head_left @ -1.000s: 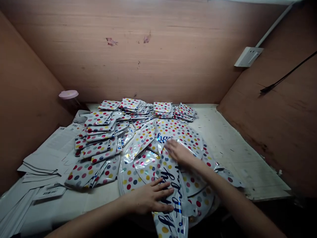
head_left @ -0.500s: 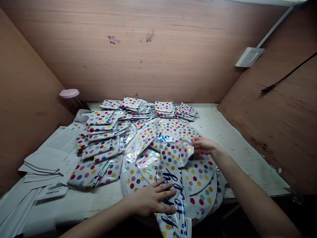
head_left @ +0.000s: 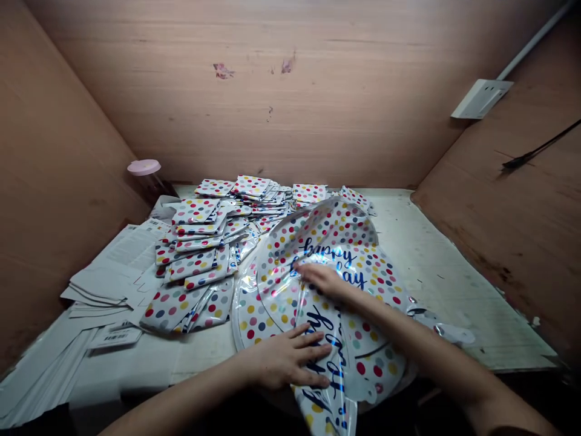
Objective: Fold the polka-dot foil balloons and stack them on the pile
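Observation:
A pile of flat foil balloons (head_left: 381, 269), white with coloured dots and blue "happy birthday" lettering, lies in front of me. My left hand (head_left: 290, 357) rests flat with fingers spread on a folded strip of balloon (head_left: 324, 396) near the table's front edge. Farther up the pile, my right hand (head_left: 322, 280) has its fingers together, gripping a fold of foil by the lettering; its thumb is hidden. Beyond it, the upper sheet arches up at its far edge. Several folded balloon packets (head_left: 195, 263) are stacked to the left and behind.
Paper sheets and cards (head_left: 100, 284) spread over the left side. A jar with a pink lid (head_left: 144, 168) stands in the back left corner. Wooden panels (head_left: 272, 121) enclose the table (head_left: 445, 260). A socket (head_left: 482, 99) and black cable (head_left: 540, 148) are at the right.
My right hand has moved left across the pile from the strip's far end. The upper foil now bulges up and shows more lettering. My left hand stays on the strip; the view has shifted slightly.

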A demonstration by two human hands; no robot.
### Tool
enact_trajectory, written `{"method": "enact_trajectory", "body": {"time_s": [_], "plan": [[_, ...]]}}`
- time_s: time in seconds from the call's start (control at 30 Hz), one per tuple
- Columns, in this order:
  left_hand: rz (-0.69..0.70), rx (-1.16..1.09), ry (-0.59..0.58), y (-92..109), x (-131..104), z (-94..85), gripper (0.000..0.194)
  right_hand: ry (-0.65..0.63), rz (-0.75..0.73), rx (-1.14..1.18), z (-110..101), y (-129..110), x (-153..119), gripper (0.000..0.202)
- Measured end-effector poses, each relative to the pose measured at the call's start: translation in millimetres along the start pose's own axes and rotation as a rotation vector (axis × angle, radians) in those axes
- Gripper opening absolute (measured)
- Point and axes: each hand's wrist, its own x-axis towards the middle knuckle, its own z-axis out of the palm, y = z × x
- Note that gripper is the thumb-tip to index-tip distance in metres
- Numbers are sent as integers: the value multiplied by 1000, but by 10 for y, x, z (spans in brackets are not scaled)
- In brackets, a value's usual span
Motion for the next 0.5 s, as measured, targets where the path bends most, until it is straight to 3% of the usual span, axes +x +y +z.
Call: {"method": "enact_trajectory", "body": {"time_s": [0.1,0.17,0.2,0.3,0.37,0.43,0.5], "plan": [[-14,2,11,0,-18,19,50,47,179,153,-156,209,101,38],[-30,1,44,8,-38,45,51,4,219,292,-365,138,-50,41],[-57,3,73,16,-49,63,52,-64,221,433,-483,25,-196,41],[-199,0,178,61,-81,142,52,-515,118,754,-781,-488,-769,49],[-276,-40,280,111,-99,204,47,-617,132,779,-853,-826,-1116,64],[-325,-114,411,179,-109,262,40,-567,193,694,-793,-1076,-1341,70],[-434,-219,543,262,-101,308,31,-406,324,550,-632,-1225,-1424,52]]}}
